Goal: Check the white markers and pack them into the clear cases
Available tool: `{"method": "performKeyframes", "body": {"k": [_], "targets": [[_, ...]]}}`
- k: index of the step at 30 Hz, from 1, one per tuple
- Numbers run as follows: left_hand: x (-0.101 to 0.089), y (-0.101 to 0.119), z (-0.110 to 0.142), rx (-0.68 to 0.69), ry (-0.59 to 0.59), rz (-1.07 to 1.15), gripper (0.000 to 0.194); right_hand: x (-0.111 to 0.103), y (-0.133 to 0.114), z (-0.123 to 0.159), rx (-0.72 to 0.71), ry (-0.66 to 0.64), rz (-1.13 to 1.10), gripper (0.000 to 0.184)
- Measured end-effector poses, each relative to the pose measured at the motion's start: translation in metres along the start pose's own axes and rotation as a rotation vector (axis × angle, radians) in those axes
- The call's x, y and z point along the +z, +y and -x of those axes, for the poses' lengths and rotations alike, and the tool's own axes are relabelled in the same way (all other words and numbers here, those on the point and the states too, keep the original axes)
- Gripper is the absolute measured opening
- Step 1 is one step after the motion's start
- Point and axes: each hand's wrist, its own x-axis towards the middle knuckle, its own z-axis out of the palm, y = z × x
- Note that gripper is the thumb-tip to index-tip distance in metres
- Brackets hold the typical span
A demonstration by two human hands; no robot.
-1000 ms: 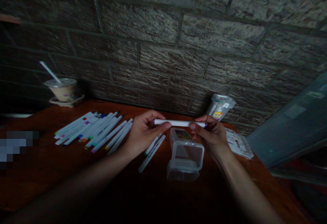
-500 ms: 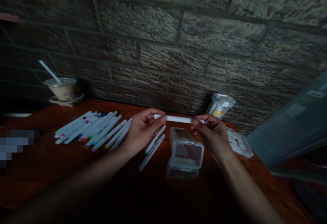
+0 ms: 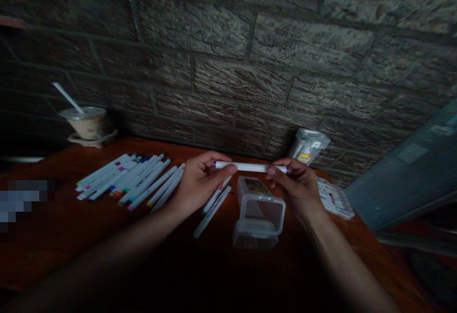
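Note:
A white marker point(image 3: 250, 166) with purple ends is held level above the table, gripped at both ends. My left hand point(image 3: 202, 180) pinches its left end between thumb and fingers. At the other end, my right hand point(image 3: 296, 180) has its thumb and fingers closed on the marker. Two more markers point(image 3: 213, 210) lie on the table just below my left hand, partly covered by it. Beneath the held marker lies a clear plastic case point(image 3: 262, 213) with its lid open toward me. Many white markers with coloured ends point(image 3: 143, 180) are spread left of my left hand.
A lidded drink cup point(image 3: 87, 125) with a straw stands in a holder at the back left of the wooden table point(image 3: 71, 237). Another clear container point(image 3: 309, 147) with a yellow label is near the brick wall. A flat printed pack point(image 3: 333, 198) lies beyond my right hand.
Both hands keep hold of the marker in nearly the same place. My left thumb has slid slightly to the right along it.

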Motion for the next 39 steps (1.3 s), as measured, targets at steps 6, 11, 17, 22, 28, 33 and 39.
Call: {"method": "performKeyframes", "body": {"k": [6, 11, 17, 22, 28, 33, 39], "targets": [[0.0012, 0.0018, 0.0003, -0.024, 0.013, 0.025, 0.022, -0.0006, 0.0025, -0.0009, -0.004, -0.02, 0.018, 0.019], [0.0018, 0.0032, 0.0004, -0.016, 0.024, 0.029, 0.019, 0.0004, 0.0034, -0.0005, -0.041, -0.003, 0.07, 0.02], [0.002, 0.0029, 0.0001, -0.012, 0.028, 0.076, 0.016, 0.0008, 0.0026, 0.0005, 0.002, -0.002, 0.008, 0.017], [0.0005, 0.0012, -0.0005, -0.037, 0.018, 0.12, 0.015, 0.0011, 0.0004, 0.0009, 0.042, 0.011, -0.048, 0.017], [0.0004, -0.0007, -0.0013, -0.034, 0.007, 0.173, 0.017, 0.0032, -0.0027, -0.0002, 0.039, -0.008, -0.091, 0.015], [-0.0007, -0.0011, -0.0025, -0.029, 0.009, 0.221, 0.019, 0.0025, -0.0027, -0.0005, 0.035, -0.008, -0.102, 0.016], [-0.0014, 0.0012, -0.003, -0.022, 0.009, 0.233, 0.02, 0.0013, -0.0043, -0.0002, 0.029, -0.008, -0.117, 0.015]]}}
